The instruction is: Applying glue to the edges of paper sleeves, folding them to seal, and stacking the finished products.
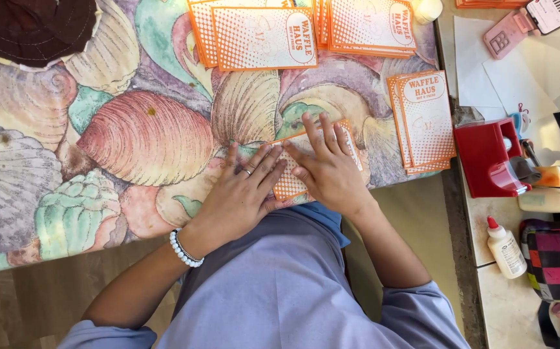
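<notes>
- Orange card (291, 184), dotted print: lying at near edge of shell-print cloth (131, 136), tilted, both hands pressing on it; likely being flattened or creased.
- Left hand (244, 194): spread flat, palm down, fingers resting on card's left part; gripping nothing. Ring + white bead bracelet (184, 250) showing.
- Right hand (328, 169): also lying open, fingers fanned over card's right part, holding it down, not grasping.
- Card stacks: two piles (264, 35) sitting at far edge, one pile (425, 119) lying to the right, w/in reach.
- Red holder (486, 158) on side counter: contents hidden. Glue bottle (505, 247) standing capped nearby.
</notes>
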